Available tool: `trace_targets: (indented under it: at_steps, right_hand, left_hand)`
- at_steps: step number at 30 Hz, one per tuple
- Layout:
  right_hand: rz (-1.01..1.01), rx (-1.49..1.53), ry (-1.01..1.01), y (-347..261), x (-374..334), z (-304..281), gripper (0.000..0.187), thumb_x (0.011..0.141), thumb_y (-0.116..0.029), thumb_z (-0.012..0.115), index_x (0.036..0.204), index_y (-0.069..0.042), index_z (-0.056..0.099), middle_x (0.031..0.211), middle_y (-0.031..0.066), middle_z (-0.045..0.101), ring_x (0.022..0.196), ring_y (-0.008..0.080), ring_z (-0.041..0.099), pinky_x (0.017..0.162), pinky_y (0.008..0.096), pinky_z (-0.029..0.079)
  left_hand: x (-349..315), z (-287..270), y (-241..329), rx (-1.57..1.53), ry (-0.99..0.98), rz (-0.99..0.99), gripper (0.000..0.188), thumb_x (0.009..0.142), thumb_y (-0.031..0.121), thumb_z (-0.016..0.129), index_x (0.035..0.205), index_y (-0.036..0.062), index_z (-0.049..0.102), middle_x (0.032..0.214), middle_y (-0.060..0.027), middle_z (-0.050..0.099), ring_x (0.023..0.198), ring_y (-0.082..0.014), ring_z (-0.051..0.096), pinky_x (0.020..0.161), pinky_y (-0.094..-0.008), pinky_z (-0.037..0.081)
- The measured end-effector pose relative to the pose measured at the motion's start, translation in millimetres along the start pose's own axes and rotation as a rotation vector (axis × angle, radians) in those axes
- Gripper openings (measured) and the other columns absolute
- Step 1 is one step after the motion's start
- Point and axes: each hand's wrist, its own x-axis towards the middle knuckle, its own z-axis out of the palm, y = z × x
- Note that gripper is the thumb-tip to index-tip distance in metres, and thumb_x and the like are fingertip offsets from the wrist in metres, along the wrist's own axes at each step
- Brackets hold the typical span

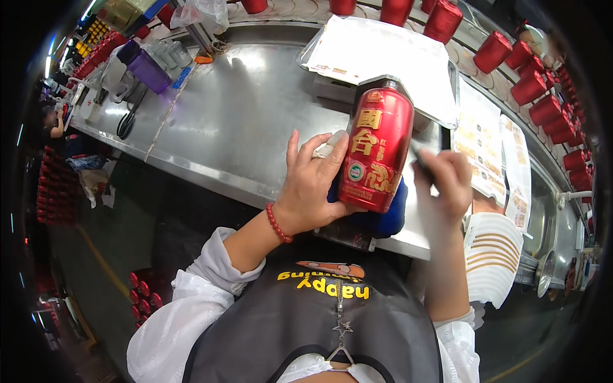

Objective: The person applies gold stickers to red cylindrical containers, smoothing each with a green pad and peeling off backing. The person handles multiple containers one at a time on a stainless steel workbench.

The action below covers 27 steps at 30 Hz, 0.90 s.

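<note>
My left hand [306, 185] holds shiny red bottle with gold marks [378, 150] by low left side; bottle slants between my hands, low end over soft blue cloth [391, 220]; my right hand [448, 182] curls round thin dark thing [426, 171], just right of bottle, too blurry to name; round green-and-white badge [355, 171] already on front, so front looks mostly done to me; brown curved strips on bent white sheet [495, 274], just right of my right forearm, look unused; can't tell how much is left.
</note>
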Motion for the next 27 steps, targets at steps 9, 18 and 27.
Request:
trace_targets:
  at_steps: [9, 18, 27]
  right_hand:
    - [-0.089, 0.257, -0.214, -34.8, -8.1, -3.2, 0.048, 0.061, 0.004, 0.08, 0.108, -0.005, 0.073, 0.089, 0.0091, 0.06, 0.082, 0.0275, 0.058, 0.07, 0.0354, 0.047]
    - [-0.12, 0.562, -0.409, -55.4, 1.5, -11.6, 0.045, 0.065, 0.002, 0.08, 0.109, -0.003, 0.071, 0.089, 0.0083, 0.062, 0.077, 0.0263, 0.059, 0.066, 0.0356, 0.048]
    - [0.718, 0.634, -0.081, -43.8, -17.2, 6.0, 0.021, 0.101, -0.014, 0.06, 0.115, 0.001, 0.058, 0.094, 0.0061, 0.065, 0.083, 0.0106, 0.06, 0.076, 0.0248, 0.049]
  left_hand:
    - [-1.8, 10.6, -10.8, -0.073, 0.036, 0.006, 0.113, 0.075, 0.059, 0.079, 0.155, -0.0035, 0.029, 0.118, -0.0159, 0.066, 0.139, -0.0362, 0.038, 0.118, -0.0632, 0.01]
    - [-1.4, 14.4, -14.7, -0.155, 0.047, -0.033, 0.109, 0.075, 0.06, 0.078, 0.154, -0.0014, 0.034, 0.113, -0.0162, 0.067, 0.14, -0.0376, 0.036, 0.118, -0.0645, 0.006]
    - [3.7, 10.1, -10.9, -0.163, 0.107, -0.014, 0.109, 0.073, 0.061, 0.078, 0.152, -0.0017, 0.037, 0.103, -0.0161, 0.069, 0.142, -0.0402, 0.033, 0.118, -0.0644, 0.002]
